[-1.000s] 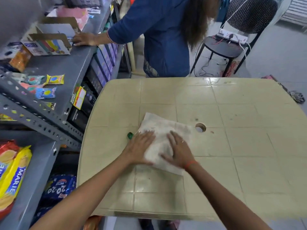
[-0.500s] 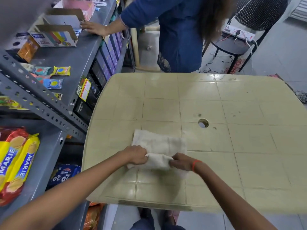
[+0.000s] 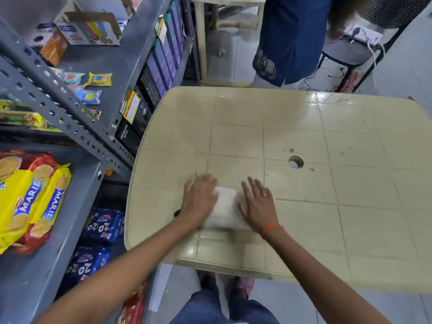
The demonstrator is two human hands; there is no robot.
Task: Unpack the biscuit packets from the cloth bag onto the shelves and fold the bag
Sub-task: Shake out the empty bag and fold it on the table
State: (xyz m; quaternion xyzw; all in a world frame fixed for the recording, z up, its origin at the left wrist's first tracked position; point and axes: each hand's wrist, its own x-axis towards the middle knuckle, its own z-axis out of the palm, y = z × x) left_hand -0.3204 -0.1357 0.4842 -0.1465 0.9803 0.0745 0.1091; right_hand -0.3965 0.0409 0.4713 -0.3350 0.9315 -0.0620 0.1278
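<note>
Now, left to right: biscuit packets (image 3: 30, 195) sitting on the shelves (image 3: 77, 218); left hand (image 3: 201, 199) lying flat, fingers spread; cloth bag (image 3: 225, 212) on the tabletop (image 3: 327, 206) — smaller than half a second ago, another fold made; right hand (image 3: 257, 204) pressing flat, spread. Folding is nearing completion.
</note>
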